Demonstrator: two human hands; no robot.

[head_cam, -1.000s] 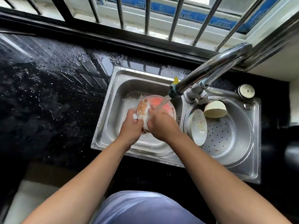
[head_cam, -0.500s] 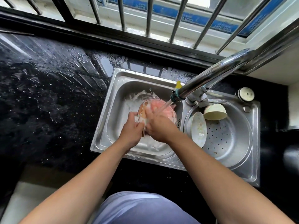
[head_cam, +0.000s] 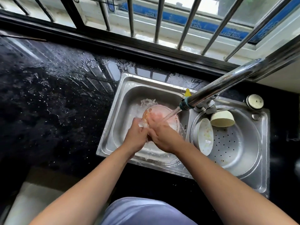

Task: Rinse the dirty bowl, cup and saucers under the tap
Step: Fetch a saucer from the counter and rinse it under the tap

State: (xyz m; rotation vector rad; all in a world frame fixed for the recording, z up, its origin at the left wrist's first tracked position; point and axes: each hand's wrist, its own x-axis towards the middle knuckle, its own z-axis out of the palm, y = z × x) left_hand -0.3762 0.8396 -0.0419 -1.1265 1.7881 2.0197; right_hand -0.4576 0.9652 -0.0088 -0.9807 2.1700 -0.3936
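Observation:
A pink-orange patterned saucer [head_cam: 172, 120] is held tilted in the left sink basin [head_cam: 123, 111], under the stream from the tap [head_cam: 211, 91]. My left hand [head_cam: 136, 137] grips its near-left rim. My right hand [head_cam: 162, 135] lies over its face, fingers in the running water. Water splashes off the saucer's far edge. In the right strainer basin [head_cam: 240, 151] a white saucer [head_cam: 205, 137] leans on its edge. A cream cup [head_cam: 223, 119] lies on its side beside it.
Black wet countertop [head_cam: 48, 103] spreads to the left of the sink. A round white plug [head_cam: 254, 101] sits at the sink's far right corner. Window bars [head_cam: 157, 18] run along the back. The tap spout crosses above the divider between the basins.
The saucer has tipped flatter under the stream and water now splashes off its far side. My right hand has slid further over its face. The view has shifted slightly.

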